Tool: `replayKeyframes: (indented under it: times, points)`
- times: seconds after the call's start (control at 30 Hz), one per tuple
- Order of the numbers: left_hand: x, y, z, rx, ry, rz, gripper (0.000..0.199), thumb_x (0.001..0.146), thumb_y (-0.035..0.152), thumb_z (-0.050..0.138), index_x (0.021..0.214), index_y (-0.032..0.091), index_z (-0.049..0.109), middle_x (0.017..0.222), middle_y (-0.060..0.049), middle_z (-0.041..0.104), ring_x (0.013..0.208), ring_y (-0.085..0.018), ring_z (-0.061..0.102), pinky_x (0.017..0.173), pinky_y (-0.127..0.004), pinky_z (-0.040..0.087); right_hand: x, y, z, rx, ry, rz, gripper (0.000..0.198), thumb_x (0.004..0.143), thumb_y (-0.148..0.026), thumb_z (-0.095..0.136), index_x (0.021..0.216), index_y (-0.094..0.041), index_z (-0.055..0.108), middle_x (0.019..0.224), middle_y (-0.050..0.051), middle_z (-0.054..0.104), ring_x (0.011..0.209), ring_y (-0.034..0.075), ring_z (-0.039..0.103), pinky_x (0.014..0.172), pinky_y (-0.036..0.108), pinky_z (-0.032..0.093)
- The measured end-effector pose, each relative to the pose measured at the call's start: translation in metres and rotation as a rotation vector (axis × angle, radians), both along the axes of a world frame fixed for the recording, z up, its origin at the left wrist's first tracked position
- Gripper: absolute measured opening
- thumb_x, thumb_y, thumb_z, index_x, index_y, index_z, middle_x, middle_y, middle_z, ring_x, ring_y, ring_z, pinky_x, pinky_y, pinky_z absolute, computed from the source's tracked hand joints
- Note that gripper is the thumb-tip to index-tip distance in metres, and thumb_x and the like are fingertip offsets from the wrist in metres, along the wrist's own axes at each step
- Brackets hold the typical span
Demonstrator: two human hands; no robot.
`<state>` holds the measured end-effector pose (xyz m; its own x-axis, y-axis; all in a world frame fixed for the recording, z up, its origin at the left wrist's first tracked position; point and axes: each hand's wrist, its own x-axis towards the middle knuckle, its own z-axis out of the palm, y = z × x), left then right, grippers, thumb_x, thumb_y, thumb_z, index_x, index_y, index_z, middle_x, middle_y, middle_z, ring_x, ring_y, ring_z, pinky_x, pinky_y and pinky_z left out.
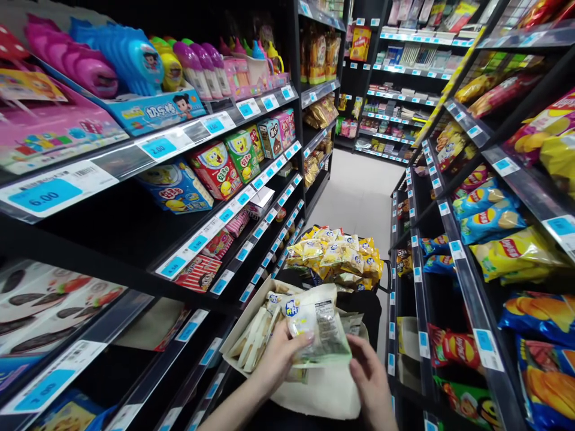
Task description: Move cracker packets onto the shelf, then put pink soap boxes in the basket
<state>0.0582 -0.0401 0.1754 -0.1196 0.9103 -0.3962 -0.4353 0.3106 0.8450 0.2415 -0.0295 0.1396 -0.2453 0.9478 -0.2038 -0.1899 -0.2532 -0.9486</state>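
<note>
My left hand (279,354) grips a pale snack bag (318,317) with a blue logo and a dark printed panel, thumb across its front. Its lower edge is light green, and whether more than one bag is in the grip I cannot tell. At the bag's lower right corner is my right hand (372,377), fingers curled around that edge. Below both hands lies an open, cream-coloured carton (321,392). Several similar bags (259,336) stand packed along its left side, and part of its inside is hidden by my hands.
Beyond the carton, yellow and white snack bags (336,251) are heaped up in the aisle. Shelves with boxed sweets (217,170) and blue price tags run along the left. Chip bags (516,254) fill shelves on the right. Pale floor (354,179) leads to a back shelf.
</note>
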Motion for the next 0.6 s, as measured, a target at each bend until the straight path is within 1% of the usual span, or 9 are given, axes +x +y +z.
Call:
replayKeyframes:
  times: [0.1,0.13,0.2,0.27,0.3,0.33,0.43,0.5,0.6]
  points:
    - [-0.016,0.003,0.02,-0.007,0.195,-0.351,0.054,0.061,0.023,0.078,0.113,0.016,0.065,0.098,-0.005,0.072,0.094,-0.027,0.063,0.089,-0.037,0.049,0.031,0.011,0.004,0.198,-0.153,-0.095,0.052,0.078,-0.041,0.071,0.126,-0.028,0.057,0.114,0.008,0.072,0.093,0.019,0.07,0.082,0.029,0.058]
    - [-0.019,0.003,0.027,-0.005,0.249,-0.477,0.057,0.061,0.017,0.076,0.117,0.018,0.064,0.102,-0.003,0.072,0.096,-0.026,0.062,0.09,-0.035,0.048,0.037,0.015,0.009,0.24,-0.211,-0.065,0.057,0.079,-0.038,0.071,0.132,-0.031,0.052,0.123,0.008,0.068,0.098,0.02,0.069,0.085,0.03,0.057]
    - [-0.022,0.003,0.036,-0.006,0.276,-0.637,0.065,0.061,0.012,0.074,0.124,0.022,0.06,0.11,-0.002,0.069,0.103,-0.025,0.06,0.091,-0.034,0.048,0.043,0.019,0.019,0.295,-0.317,0.118,0.064,0.077,-0.035,0.073,0.136,-0.033,0.049,0.135,0.008,0.06,0.113,0.023,0.064,0.095,0.034,0.054]
    - [-0.02,0.003,0.038,-0.015,0.201,-0.666,0.074,0.061,0.013,0.075,0.131,0.023,0.053,0.115,-0.004,0.066,0.105,-0.026,0.06,0.09,-0.034,0.049,0.041,0.021,0.027,0.319,-0.389,0.317,0.06,0.074,-0.034,0.075,0.131,-0.032,0.056,0.133,0.007,0.063,0.119,0.026,0.061,0.1,0.037,0.051]
    - [-0.018,0.003,0.036,-0.01,0.15,-0.636,0.082,0.058,0.013,0.078,0.135,0.024,0.049,0.118,-0.005,0.064,0.106,-0.026,0.06,0.09,-0.035,0.049,0.039,0.021,0.029,0.317,-0.405,0.338,0.056,0.073,-0.034,0.076,0.126,-0.03,0.061,0.128,0.007,0.066,0.118,0.027,0.062,0.1,0.037,0.051]
    - [-0.015,0.003,0.032,0.01,0.1,-0.564,0.091,0.055,0.013,0.081,0.138,0.025,0.044,0.122,-0.007,0.062,0.107,-0.027,0.061,0.09,-0.035,0.049,0.035,0.019,0.03,0.299,-0.406,0.29,0.052,0.073,-0.035,0.076,0.123,-0.028,0.064,0.125,0.008,0.068,0.115,0.027,0.063,0.097,0.036,0.053]
    - [-0.004,-0.001,0.017,0.16,-0.015,-0.191,0.111,0.048,0.021,0.089,0.144,0.029,0.033,0.134,-0.011,0.051,0.112,-0.03,0.059,0.091,-0.038,0.05,0.02,0.01,0.027,0.172,-0.375,-0.099,0.056,0.075,-0.04,0.073,0.126,-0.021,0.06,0.127,0.013,0.066,0.112,0.029,0.065,0.083,0.032,0.06]
    - [0.003,-0.005,0.009,0.217,-0.049,-0.012,0.106,0.056,0.028,0.088,0.145,0.031,0.031,0.135,-0.011,0.052,0.117,-0.03,0.057,0.096,-0.04,0.048,0.009,0.001,0.023,0.113,-0.356,-0.29,0.062,0.076,-0.043,0.071,0.131,-0.019,0.054,0.128,0.016,0.064,0.111,0.029,0.065,0.08,0.032,0.061]
    - [0.006,-0.011,0.006,0.167,0.012,-0.003,0.083,0.066,0.029,0.084,0.139,0.029,0.044,0.134,-0.011,0.058,0.121,-0.029,0.056,0.104,-0.042,0.043,0.001,-0.009,0.017,0.111,-0.295,-0.265,0.058,0.08,-0.045,0.067,0.13,-0.018,0.053,0.118,0.016,0.069,0.103,0.026,0.069,0.081,0.031,0.06]
